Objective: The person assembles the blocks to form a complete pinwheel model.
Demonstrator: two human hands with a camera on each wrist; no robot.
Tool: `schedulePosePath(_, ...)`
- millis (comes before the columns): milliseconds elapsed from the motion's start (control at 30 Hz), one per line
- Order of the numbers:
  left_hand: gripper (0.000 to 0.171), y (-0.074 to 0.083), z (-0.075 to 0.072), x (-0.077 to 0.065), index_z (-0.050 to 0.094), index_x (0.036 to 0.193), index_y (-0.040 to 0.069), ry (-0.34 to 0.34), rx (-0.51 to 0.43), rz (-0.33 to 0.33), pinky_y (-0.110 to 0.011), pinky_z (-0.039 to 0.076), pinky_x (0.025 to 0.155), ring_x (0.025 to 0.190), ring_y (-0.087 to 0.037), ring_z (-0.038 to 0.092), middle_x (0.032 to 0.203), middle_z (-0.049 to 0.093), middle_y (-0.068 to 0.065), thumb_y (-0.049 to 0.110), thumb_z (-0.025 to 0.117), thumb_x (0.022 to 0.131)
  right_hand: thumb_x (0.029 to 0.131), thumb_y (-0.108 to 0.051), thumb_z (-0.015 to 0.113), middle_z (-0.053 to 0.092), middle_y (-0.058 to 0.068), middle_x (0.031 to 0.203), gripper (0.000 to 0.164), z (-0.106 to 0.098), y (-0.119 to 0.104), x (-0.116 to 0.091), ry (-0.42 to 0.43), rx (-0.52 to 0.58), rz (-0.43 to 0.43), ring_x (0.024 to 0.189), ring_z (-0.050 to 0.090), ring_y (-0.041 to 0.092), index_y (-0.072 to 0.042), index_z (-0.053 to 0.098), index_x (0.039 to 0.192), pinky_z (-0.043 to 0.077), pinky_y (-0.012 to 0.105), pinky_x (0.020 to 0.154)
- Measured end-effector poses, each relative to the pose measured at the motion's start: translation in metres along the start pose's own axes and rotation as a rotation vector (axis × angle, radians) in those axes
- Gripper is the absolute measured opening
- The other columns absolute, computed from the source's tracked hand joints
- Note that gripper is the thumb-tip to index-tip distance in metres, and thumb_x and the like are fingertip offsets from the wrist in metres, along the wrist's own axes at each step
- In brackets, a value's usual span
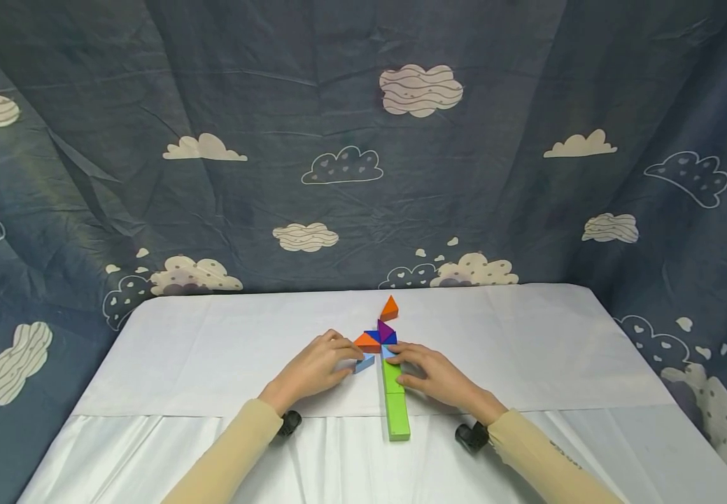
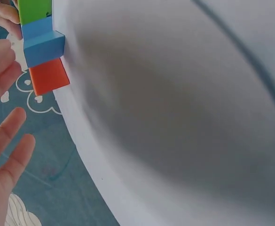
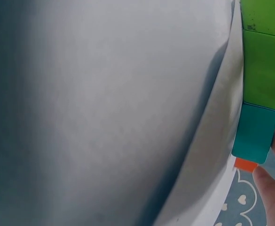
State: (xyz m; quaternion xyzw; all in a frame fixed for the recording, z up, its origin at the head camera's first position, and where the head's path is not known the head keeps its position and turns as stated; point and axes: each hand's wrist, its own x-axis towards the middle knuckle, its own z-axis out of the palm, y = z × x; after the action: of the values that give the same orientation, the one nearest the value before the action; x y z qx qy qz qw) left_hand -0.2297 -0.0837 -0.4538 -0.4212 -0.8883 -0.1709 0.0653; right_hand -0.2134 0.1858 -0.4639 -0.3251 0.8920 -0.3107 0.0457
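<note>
My left hand [image 1: 322,360] is at the left of the block figure, its fingertips by a light blue triangular block [image 1: 364,365]. The left wrist view shows its fingers [image 2: 12,157] spread and fairly straight beside the light blue block [image 2: 44,48]. My right hand [image 1: 432,374] lies at the figure's right, fingertips touching a second light blue block [image 1: 387,352] and the thumb near the upper green block [image 1: 392,378]. In the right wrist view, fingers [image 3: 269,186] lie alongside the blue-green-looking block [image 3: 255,134].
A lower green block [image 1: 397,418] continues the column toward me. Orange [image 1: 368,343], dark blue [image 1: 391,339] and purple [image 1: 385,330] triangular blocks cluster above it. Another orange block [image 1: 390,309] stands farther back. White cloth covers the table [image 1: 212,350]; a cloud-print curtain [image 1: 338,210] hangs behind.
</note>
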Motion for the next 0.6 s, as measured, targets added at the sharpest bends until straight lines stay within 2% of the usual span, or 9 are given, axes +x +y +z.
schedulePosePath(200, 0.03, 0.0, 0.0016, -0.0066, 0.069, 0.12, 0.014, -0.045, 0.025, 0.008, -0.04, 0.042, 0.092, 0.117, -0.023, 0.046, 0.124, 0.062, 0.005, 0.018, 0.068, 0.09, 0.092, -0.02, 0.065, 0.047, 0.004, 0.143, 0.035, 0.0, -0.0006, 0.0001, 0.002, -0.005, -0.001, 0.135, 0.036, 0.03, -0.008, 0.063, 0.126, 0.03, 0.049, 0.108)
schedulePosePath(400, 0.035, 0.0, 0.0064, -0.0065, 0.066, 0.124, 0.013, -0.037, 0.048, 0.017, -0.044, 0.039, 0.098, 0.122, -0.03, 0.043, 0.127, 0.061, 0.004, 0.019, 0.068, 0.09, 0.092, -0.02, 0.065, 0.047, 0.004, 0.143, 0.036, 0.0001, -0.0008, 0.0004, 0.0, 0.0, 0.008, 0.135, 0.036, 0.03, -0.009, 0.063, 0.126, 0.03, 0.049, 0.108)
schedulePosePath(600, 0.037, 0.0028, 0.0087, -0.004, 0.064, 0.126, 0.011, -0.02, 0.053, 0.015, -0.045, 0.038, 0.098, 0.121, -0.029, 0.043, 0.129, 0.059, 0.001, 0.02, 0.067, 0.09, 0.092, -0.02, 0.065, 0.046, 0.005, 0.143, 0.036, -0.0002, -0.0005, 0.0002, -0.003, 0.006, 0.007, 0.135, 0.035, 0.029, -0.009, 0.062, 0.126, 0.03, 0.05, 0.108)
